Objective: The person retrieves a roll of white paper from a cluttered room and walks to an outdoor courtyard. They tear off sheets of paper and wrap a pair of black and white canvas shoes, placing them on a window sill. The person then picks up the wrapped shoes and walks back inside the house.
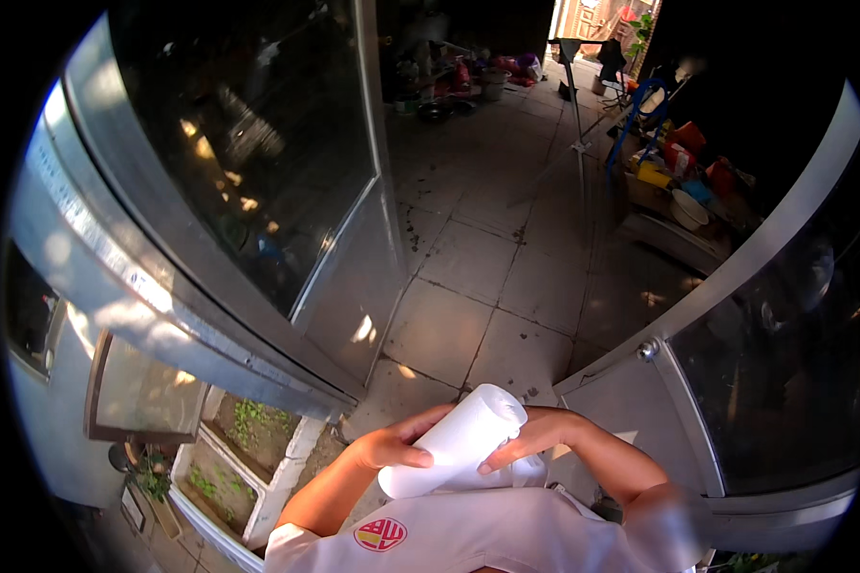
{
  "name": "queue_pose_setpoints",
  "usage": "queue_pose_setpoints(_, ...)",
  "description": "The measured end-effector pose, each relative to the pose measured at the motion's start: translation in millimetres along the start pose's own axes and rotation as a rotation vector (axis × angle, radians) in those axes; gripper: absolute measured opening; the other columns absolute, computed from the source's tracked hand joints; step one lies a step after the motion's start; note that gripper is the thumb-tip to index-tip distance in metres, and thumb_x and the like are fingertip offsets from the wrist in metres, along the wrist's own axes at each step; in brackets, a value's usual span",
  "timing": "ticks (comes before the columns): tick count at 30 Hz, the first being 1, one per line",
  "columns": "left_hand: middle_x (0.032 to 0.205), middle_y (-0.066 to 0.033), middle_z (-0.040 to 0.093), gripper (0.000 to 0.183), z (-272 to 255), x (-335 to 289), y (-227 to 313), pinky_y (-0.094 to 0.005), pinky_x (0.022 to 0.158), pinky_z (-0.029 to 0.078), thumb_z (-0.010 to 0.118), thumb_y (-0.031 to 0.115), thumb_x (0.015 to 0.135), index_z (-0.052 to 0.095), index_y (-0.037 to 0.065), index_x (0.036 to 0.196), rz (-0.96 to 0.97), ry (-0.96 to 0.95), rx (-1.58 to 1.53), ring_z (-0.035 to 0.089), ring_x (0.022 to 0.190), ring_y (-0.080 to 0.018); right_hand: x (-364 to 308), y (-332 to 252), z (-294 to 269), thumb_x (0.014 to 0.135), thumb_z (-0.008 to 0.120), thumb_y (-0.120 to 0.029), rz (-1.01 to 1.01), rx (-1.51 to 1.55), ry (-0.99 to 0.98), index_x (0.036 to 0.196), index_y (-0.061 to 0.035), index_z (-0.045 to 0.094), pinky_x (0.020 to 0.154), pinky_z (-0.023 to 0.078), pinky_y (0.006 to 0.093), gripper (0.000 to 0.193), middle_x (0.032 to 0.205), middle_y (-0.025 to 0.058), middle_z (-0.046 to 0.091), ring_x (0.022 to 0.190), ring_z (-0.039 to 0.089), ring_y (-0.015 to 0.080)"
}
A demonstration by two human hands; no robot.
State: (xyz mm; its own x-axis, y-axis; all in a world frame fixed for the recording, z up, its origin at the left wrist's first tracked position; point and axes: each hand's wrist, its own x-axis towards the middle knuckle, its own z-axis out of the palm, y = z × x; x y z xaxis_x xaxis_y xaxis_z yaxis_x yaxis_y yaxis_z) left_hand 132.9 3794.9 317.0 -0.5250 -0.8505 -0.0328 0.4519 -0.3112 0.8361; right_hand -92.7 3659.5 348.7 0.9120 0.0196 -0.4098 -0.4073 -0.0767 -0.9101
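A thick white roll [463,432], like paper towel or rolled plastic bags, is held close in front of my chest. It lies slanted, its round end up and to the right. My left hand [403,445] wraps its left side, thumb on top. On the right side, my right hand [533,432] grips it near the upper end, with thumb and fingertip at the edge. Some whitish, crumpled, shiny material [528,469] shows under my right hand; what it is I cannot make out. The roll hides part of the fingers of both hands.
An open metal-framed glass door [349,286] stands at left, another door panel with a round knob [648,350] at right. Paving tiles [444,329] run between them. Farther off are a tripod-like stand [580,143], a white bowl [689,209] and clutter. Planter boxes [282,487] sit lower left.
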Motion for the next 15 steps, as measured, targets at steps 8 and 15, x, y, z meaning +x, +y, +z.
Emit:
queue_pose_setpoints(8, 0.145, -0.0157, 0.042, 0.091, -106.0, 129.1, 97.3, -0.0385, 0.110, 0.030, 0.078, 0.019, 0.072, 0.031, -0.003, 0.146, -0.089, -0.140, 0.413, 0.040, 0.134, -0.0257, 56.2, 54.6, -132.7, 0.083, 0.076, -0.037, -0.154, 0.207, -0.023, 0.130, -0.0026, 0.054, 0.100, 0.042, 0.0306, 0.063, 0.124, 0.0081, 0.060, 0.114, 0.053, 0.0171)
queue_pose_setpoints(15, 0.138, -0.0154, 0.049, 0.092, -141.6, 278.7, 209.3, -0.0372, 0.103, 0.041, 0.077, 0.008, 0.060, 0.039, 0.003, 0.144, -0.077, -0.106, 0.928, 0.051, 0.124, -0.0289, 82.4, 66.6, -317.9, 0.082, 0.077, -0.035, -0.147, 0.167, 0.009, 0.130, -0.0026, 0.055, 0.100, 0.042, 0.0308, 0.062, 0.125, 0.0087, 0.060, 0.115, 0.053, 0.0178)
